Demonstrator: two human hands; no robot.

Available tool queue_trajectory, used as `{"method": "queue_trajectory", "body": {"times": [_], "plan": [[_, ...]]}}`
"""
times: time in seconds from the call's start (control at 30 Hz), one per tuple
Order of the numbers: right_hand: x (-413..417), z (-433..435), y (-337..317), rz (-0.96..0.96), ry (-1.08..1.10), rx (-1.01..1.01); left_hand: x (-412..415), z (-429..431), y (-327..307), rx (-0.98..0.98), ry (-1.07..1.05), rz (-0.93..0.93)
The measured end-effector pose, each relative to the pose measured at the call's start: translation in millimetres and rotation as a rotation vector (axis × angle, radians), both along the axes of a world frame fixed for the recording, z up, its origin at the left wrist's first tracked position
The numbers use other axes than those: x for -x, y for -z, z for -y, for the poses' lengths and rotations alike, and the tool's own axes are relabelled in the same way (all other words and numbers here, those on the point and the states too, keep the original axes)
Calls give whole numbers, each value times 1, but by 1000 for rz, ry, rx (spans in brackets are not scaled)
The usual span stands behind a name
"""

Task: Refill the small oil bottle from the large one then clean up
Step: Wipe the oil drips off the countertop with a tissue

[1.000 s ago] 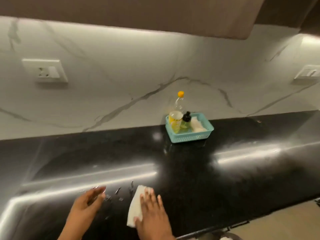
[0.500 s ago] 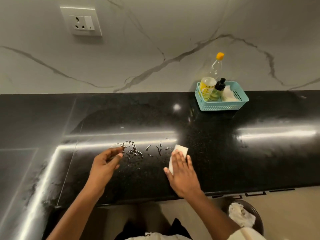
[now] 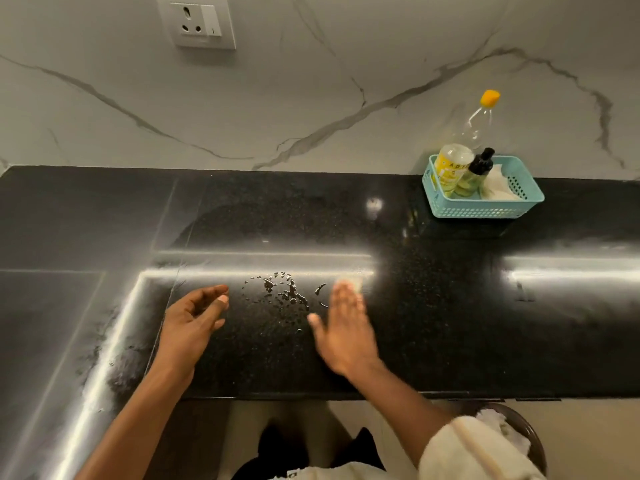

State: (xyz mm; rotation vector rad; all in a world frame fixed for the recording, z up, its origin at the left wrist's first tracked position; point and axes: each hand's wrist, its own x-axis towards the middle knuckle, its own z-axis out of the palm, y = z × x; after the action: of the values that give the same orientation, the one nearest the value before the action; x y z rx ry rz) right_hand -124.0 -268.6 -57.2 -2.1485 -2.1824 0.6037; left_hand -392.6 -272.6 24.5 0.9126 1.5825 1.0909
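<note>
Closest to the person, a cream fabric sleeve (image 3: 478,452) covers the right forearm. Just behind it, a round dark brown bin (image 3: 536,436) on the floor holds crumpled white paper (image 3: 498,424).

Both hands are over the near edge of the glossy black stone tabletop (image 3: 433,323). The left hand (image 3: 192,322) has its fingers loosely curled and holds nothing. The right hand (image 3: 344,327) is blurred. Its fingers are straight and laid flat, and its fingertips press on a small white tissue (image 3: 352,281), of which only a pale edge shows. Between the two hands is a patch of spilled oil droplets (image 3: 284,292), touching neither hand.

Well beyond them, at the back right against the wall, stands a teal perforated plastic basket (image 3: 485,211). In it is the large clear plastic oil bottle with an orange cap (image 3: 479,126), capped, with a yellow label low on its body. The small oil bottle with a black pump top (image 3: 473,174) stands just beside it, and a folded white tissue (image 3: 498,187) lies to their right. Further back rises the white marble wall with grey veins (image 3: 311,109), with a white socket plate (image 3: 195,20) at the upper left.
</note>
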Motion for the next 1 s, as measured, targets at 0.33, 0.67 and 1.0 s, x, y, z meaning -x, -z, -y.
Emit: {"method": "queue_trajectory", "body": {"times": [0.33,0.67,1.0], "plan": [[33,38,2,-41,-462,-39,-26,-38,-25,-70,61,20],[-188,11,-6,179,438,122,3,-32,-9,-28,30,19],[139,68,-11,-209,-628,101,37,-19,-18,-26,-68,44]]}}
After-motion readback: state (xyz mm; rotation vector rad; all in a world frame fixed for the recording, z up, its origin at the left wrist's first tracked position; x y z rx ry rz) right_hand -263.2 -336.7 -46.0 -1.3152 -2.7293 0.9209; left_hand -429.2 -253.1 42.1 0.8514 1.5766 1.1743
